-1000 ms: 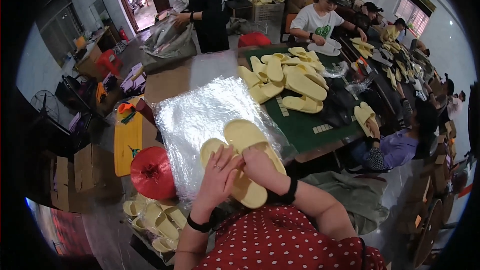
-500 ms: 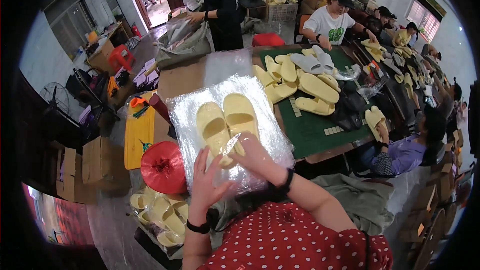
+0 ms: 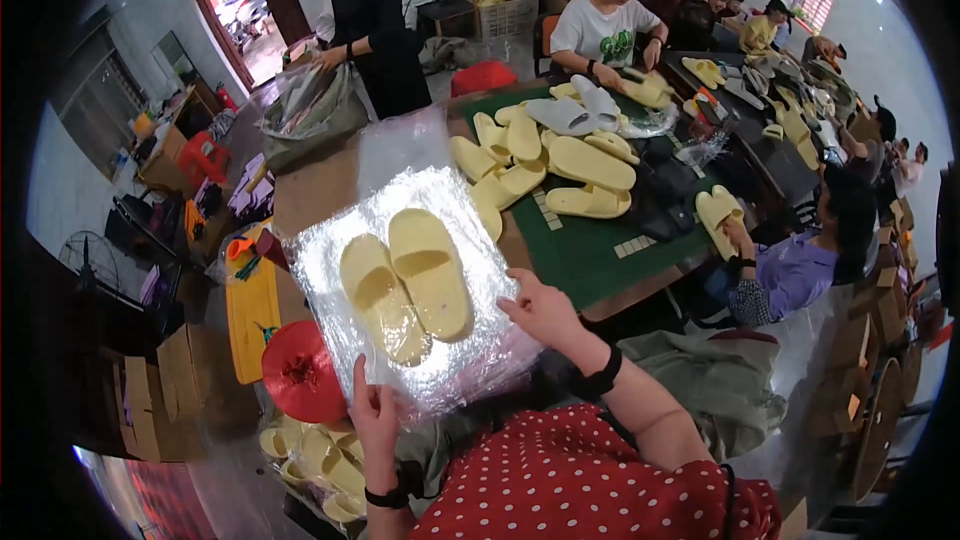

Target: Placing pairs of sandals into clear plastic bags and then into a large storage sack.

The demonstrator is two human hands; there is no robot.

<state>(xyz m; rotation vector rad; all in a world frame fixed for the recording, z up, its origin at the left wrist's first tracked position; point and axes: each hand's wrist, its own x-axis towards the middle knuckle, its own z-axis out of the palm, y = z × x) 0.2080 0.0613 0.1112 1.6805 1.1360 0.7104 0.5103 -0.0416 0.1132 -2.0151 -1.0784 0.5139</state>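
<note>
A pair of pale yellow slippers (image 3: 432, 285) lies side by side on a stack of shiny clear plastic bags (image 3: 325, 258), toes pointing away from me. Glossy film seems to cover at least the heel of the left slipper; how far it reaches is hard to tell. At the stack's lower left edge is my left hand (image 3: 377, 432), index finger stretched out and the others loosely bent. My right hand (image 3: 552, 318) touches the right edge of the bags, with index finger and thumb apart. Both hands are off the slippers.
Loose yellow and grey slippers (image 3: 592, 163) are heaped on the green mat (image 3: 560, 252). A red roll of twine (image 3: 302, 372) stands left of the bags, above a bag of yellow slippers (image 3: 318, 455). Across the table a person in white (image 3: 605, 25) handles a slipper; others sit along the right.
Both hands have come off the slippers and moved apart to the bags' edges. The slippers now lie uncovered by hands. The whole view has shifted, with the table appearing further left.
</note>
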